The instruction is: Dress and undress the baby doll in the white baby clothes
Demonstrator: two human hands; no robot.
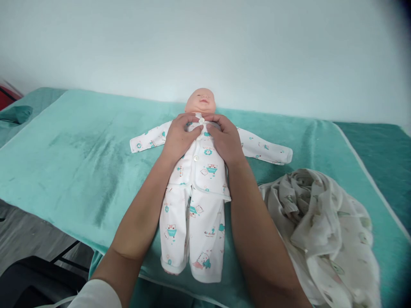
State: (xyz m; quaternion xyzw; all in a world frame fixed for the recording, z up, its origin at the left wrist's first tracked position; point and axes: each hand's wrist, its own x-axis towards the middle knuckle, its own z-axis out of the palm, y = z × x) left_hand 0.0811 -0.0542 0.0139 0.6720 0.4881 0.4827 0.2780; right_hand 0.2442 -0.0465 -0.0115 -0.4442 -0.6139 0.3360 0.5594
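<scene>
A baby doll (pixel 201 101) lies on its back, its head toward the wall, dressed in a white printed jacket (pixel 208 164) and matching trousers (pixel 207 231). Both sleeves stretch out to the sides. My left hand (pixel 182 133) and my right hand (pixel 224 136) meet at the collar, thumbs and fingers closed on the jacket's front edges around the top fastening. A round button (pixel 195 158) shows lower on the jacket front. The doll's hands are hidden in the sleeves, and one foot barely shows below a trouser leg.
A teal cover (pixel 80 149) spreads over the table, which stands against a pale wall (pixel 205 47). To the right lies a crumpled white printed cloth (pixel 324 231). A black chair (pixel 40 282) stands at the lower left, beside the table edge.
</scene>
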